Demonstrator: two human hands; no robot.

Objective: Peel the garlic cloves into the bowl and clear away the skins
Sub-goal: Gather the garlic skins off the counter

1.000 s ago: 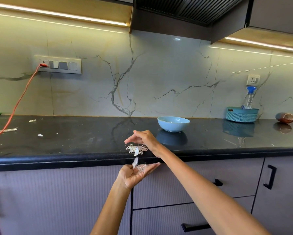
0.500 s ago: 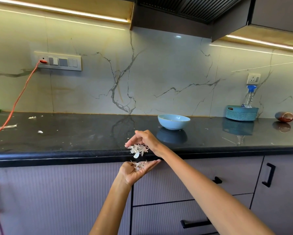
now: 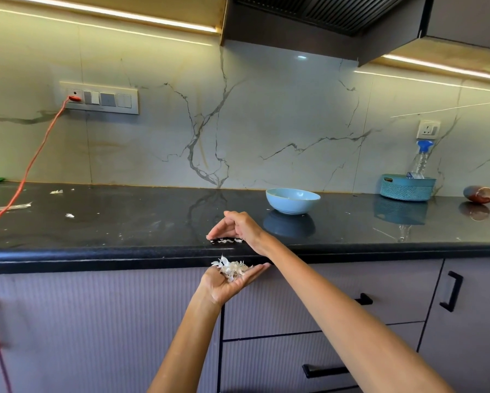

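At the worktop's front edge, right hand's straight fingers touch papery skins; left hand (palm up, relaxed) cups flakes.

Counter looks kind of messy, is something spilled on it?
Yes. Bits of garlic skin lie scattered on the black counter, mostly at its left end, with a few more flakes at the front edge under the right hand. The left hand cups a pile of skins.
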